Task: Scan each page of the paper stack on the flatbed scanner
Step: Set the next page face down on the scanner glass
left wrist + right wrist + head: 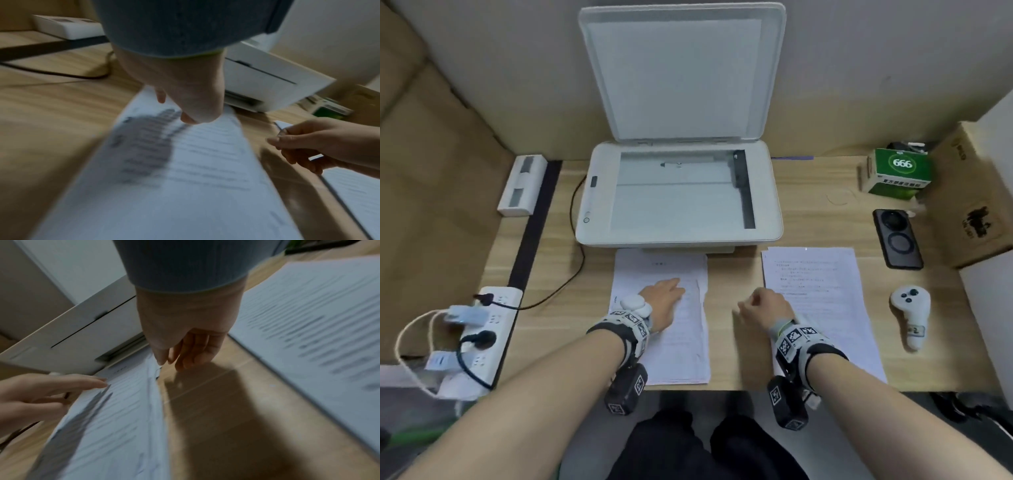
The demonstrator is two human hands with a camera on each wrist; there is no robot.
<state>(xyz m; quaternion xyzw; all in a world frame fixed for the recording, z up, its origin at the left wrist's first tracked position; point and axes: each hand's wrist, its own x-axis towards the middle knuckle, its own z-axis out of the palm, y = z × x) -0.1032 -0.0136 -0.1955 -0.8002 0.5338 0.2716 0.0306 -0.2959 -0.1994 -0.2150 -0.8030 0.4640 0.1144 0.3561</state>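
The white flatbed scanner (678,192) stands at the back of the desk with its lid (681,72) raised and bare glass. Two printed paper stacks lie in front of it. My left hand (664,298) lies flat with straight fingers on the left stack (671,353), seen blurred in the left wrist view as the stack (185,178) under my left hand (185,104). My right hand (763,308) hovers with loosely curled fingers over bare wood between the stacks, holding nothing, at the left edge of the right stack (825,298). Its fingertips (180,363) hang near the left stack's right edge (154,386).
A power strip (479,335) with plugs and cables sits at the desk's left front. At the right lie a black phone (897,238), a white controller (911,310), a green box (900,174) and a cardboard box (976,195). A white case (522,185) lies back left.
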